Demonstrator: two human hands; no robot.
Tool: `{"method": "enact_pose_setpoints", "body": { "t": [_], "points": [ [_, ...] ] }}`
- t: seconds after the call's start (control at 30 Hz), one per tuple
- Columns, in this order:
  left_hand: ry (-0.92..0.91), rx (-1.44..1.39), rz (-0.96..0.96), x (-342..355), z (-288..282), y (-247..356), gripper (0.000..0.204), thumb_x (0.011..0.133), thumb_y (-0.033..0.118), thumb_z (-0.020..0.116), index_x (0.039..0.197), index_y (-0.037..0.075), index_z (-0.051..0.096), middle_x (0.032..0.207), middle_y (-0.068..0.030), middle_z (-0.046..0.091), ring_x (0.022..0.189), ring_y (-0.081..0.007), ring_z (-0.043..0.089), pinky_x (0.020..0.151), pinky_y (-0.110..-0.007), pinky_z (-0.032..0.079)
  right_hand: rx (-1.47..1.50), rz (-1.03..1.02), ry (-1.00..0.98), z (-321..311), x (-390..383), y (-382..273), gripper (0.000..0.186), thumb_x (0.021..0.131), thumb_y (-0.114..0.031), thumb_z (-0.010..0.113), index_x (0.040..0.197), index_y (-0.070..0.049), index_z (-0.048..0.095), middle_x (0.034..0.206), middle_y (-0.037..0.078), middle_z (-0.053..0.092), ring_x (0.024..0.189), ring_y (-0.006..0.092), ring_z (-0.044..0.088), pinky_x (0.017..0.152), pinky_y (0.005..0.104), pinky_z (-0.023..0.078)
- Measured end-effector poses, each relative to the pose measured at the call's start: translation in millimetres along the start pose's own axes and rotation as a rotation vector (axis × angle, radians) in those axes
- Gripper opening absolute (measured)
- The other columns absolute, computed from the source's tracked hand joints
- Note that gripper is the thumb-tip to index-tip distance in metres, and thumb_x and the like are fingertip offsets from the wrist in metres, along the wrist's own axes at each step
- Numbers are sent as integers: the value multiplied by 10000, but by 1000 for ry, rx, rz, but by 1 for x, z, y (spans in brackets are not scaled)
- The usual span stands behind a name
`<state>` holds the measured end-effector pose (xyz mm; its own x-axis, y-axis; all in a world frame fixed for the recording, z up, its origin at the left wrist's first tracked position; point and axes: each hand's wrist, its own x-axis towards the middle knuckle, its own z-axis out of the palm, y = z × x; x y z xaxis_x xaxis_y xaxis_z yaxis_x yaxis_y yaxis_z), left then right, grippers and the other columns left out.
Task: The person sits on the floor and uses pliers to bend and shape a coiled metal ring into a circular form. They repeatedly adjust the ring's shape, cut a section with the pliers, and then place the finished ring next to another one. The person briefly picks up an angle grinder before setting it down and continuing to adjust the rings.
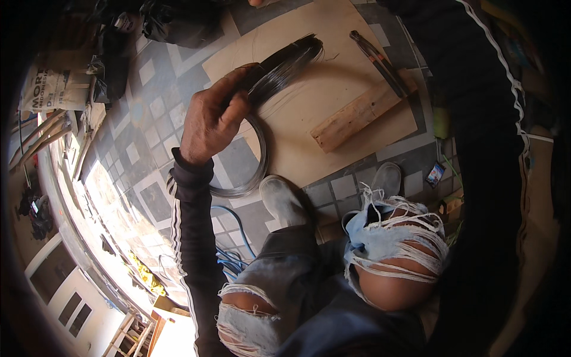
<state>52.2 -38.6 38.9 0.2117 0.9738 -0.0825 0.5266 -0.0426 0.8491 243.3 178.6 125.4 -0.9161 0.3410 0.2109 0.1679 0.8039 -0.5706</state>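
Observation:
My left hand [217, 119] is shut on a bundled coil of dark thin wire [279, 68], raised over a beige board [262, 44] on the floor. A larger wire loop [260, 169] hangs or lies below that hand. To the right, a long-handled tool [372, 56], seemingly pliers or cutters, leans on a wooden block [342, 119] on the board. My dark right sleeve [461, 89] reaches up past the top edge; a bit of skin at the top centre may be my right hand [256, 2], its fingers too little shown to read.
My shoes [279, 199] and ripped-jean knees are below the board on tiled floor [151, 137]. Blue hose [235, 226] lies beside my left leg. Black bags [178, 21], a paper sack [53, 86] and wooden pieces sit along the left. A small packet [434, 172] lies at right.

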Motion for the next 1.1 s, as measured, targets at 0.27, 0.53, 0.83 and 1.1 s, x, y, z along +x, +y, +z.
{"method": "enact_pose_setpoints", "body": {
  "t": [0.27,0.53,0.83,1.1],
  "points": [
    [91,-18,-1,2,-10,-16,460,964,212,566,1351,-27,633,749,-82,636,679,-132,587,661,-302,504,-62,-88,395,179,-119,-75,219,945,-29,680,1161,-13,714,1108,127,717,931,266,714,796,350,577],
    [75,4,-41,-2,-8,-12,455,965,212,560,1350,-19,634,759,-44,596,701,-125,554,664,-296,486,372,-44,773,246,-66,-3,354,1044,-152,586,1373,-18,590,1458,165,570,1236,321,623,1005,390,511],
    [79,-31,16,-3,-4,-12,475,940,159,531,1388,43,637,805,-56,615,715,-106,540,704,-269,492,215,81,593,242,-77,11,205,1037,-170,579,1161,-26,659,1058,179,699,1022,388,658,914,459,527],
    [120,17,58,-2,-6,-14,481,947,130,509,1408,79,637,837,-88,654,691,-100,540,696,-265,499,-33,157,617,227,-92,-47,82,984,-79,637,972,-1,656,821,125,656,794,319,602,788,476,494]
  ]
}}
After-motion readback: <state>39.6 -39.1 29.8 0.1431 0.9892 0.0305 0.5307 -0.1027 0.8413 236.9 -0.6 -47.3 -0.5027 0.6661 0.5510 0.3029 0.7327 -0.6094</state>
